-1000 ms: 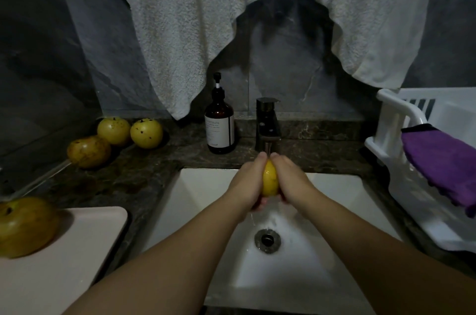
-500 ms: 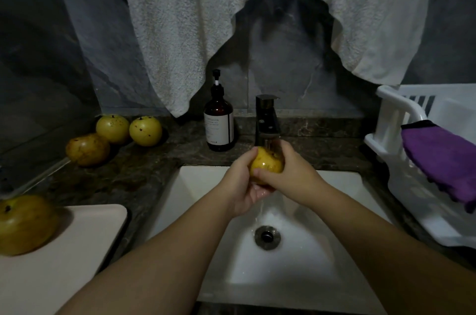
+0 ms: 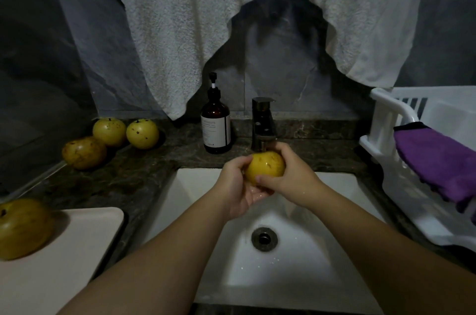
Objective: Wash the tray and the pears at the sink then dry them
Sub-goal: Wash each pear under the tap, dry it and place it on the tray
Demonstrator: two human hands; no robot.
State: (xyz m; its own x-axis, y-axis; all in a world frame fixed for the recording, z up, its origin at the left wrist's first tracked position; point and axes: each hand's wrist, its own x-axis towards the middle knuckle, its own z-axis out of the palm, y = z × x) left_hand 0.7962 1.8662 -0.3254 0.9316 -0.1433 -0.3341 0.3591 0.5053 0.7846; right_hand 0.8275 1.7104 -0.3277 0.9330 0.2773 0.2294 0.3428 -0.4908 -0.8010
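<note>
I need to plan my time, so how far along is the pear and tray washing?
Nothing looks finished. In hand: both hands, left and right, hold one yellow pear under the dark faucet. Left: three spotted pears on the counter, a fourth on the beige tray, the tray itself, and all drying.

- The brown pump bottle (image 3: 215,125) carries a white label (standing on the tabletop beside the faucet) with a few lines of small print, too fine and dim to read.
- No other text, brand, number or sign shows.
</note>
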